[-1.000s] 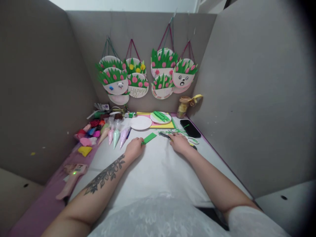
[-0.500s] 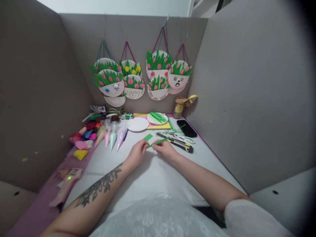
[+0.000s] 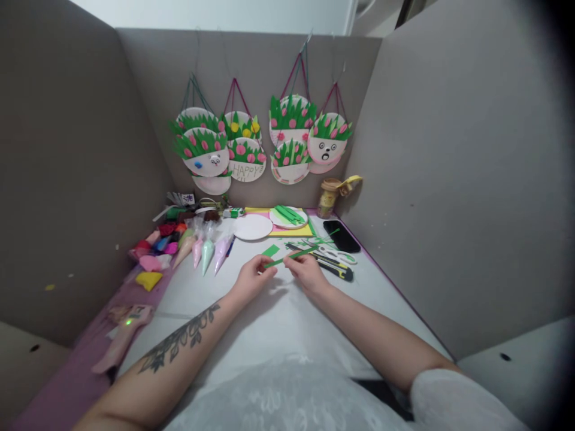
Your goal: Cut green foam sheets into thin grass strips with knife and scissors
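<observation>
R hand point(image 3: 309, 274) nearly closed, thumb + fingers pinching thin green strip point(image 3: 274, 263), held over table point(image 3: 278, 323) btwn its left + right edges; L hand point(image 3: 254, 275) half-curled at strip's left end, can't tell if gripping; green paper point(image 3: 271, 250) just beyond L fingers; box cutter point(image 3: 341, 272) + scissors point(image 3: 338, 254) nr table's right edge, phone point(image 3: 341, 235) nr far right corner, white plate point(image 3: 253, 228) nr far edge

3 gry partitions point(image 3: 449, 155), wht-topped tbl point(image 3: 278, 323)
</observation>
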{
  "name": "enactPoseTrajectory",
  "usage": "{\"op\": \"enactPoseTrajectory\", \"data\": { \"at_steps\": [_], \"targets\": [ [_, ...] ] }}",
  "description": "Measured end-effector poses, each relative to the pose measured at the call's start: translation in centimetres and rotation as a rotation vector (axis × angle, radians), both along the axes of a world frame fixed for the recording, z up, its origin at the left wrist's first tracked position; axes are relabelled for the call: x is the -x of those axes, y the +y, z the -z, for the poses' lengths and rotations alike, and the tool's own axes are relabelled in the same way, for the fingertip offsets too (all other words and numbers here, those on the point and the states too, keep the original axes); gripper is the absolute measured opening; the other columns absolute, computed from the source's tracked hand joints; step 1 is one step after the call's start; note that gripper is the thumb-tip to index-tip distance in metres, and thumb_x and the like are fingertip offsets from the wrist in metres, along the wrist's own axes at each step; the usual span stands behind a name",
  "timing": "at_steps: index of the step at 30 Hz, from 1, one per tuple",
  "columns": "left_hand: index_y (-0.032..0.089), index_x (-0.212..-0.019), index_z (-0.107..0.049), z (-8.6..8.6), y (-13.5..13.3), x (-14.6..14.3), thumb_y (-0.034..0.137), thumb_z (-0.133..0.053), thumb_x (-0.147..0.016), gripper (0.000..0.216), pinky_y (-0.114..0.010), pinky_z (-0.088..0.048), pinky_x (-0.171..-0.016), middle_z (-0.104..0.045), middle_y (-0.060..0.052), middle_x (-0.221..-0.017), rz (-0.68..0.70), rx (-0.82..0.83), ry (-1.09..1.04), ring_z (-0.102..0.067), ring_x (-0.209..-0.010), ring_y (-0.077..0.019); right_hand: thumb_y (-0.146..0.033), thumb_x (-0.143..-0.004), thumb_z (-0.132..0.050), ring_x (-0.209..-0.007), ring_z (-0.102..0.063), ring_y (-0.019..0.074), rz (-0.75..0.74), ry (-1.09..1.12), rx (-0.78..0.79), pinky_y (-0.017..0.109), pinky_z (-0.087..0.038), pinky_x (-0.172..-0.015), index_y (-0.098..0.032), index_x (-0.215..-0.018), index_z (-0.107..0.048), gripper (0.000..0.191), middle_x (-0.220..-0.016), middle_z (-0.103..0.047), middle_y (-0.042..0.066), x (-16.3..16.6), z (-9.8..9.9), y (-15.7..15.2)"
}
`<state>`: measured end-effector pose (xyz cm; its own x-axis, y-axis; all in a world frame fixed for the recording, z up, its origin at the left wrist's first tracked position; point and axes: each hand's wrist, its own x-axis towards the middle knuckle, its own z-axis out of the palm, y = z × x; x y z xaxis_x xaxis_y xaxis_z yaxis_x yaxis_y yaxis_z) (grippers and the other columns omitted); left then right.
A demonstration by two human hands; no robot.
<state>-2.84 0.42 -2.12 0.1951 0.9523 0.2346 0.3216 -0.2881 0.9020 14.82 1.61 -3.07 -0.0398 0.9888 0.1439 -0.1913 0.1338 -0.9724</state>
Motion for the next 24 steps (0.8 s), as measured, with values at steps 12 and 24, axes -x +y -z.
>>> {"op": "enactPoseTrajectory", "data": {
  "at_steps": [12,24],
  "targets": [
    [0.018,-0.067,-0.057,-1.2,0.2,1.3,0.041,-0.058,-0.072,0.024,-0.024,-0.034,-0.055,-0.051,0.003,-0.057,-0.106,0.060,-0.013,-0.045,-0.055,-0.0120,-0.038,-0.053,-0.077,-0.041,-0.033,0.0055,0.170,0.185,0.097,0.021,-0.018,-0.039,-0.019,-0.063,-0.054,0.032,-0.048,-0.046,-0.007,-2.6,-1.2,1.4],
    [0.017,-0.073,-0.061,-1.8,0.5,2.5,0.039,-0.052,-0.077,0.024,-0.026,-0.040,-0.059,-0.060,-0.001,-0.066,-0.172,-0.056,0.074,-0.052,-0.063,-0.0145,-0.035,-0.054,-0.077,-0.044,-0.035,0.0065,0.229,0.181,0.064,0.022,-0.021,-0.044,-0.018,-0.062,-0.057,0.028,-0.049,-0.047,-0.007,-3.3,-0.7,1.9]
  ]
}}
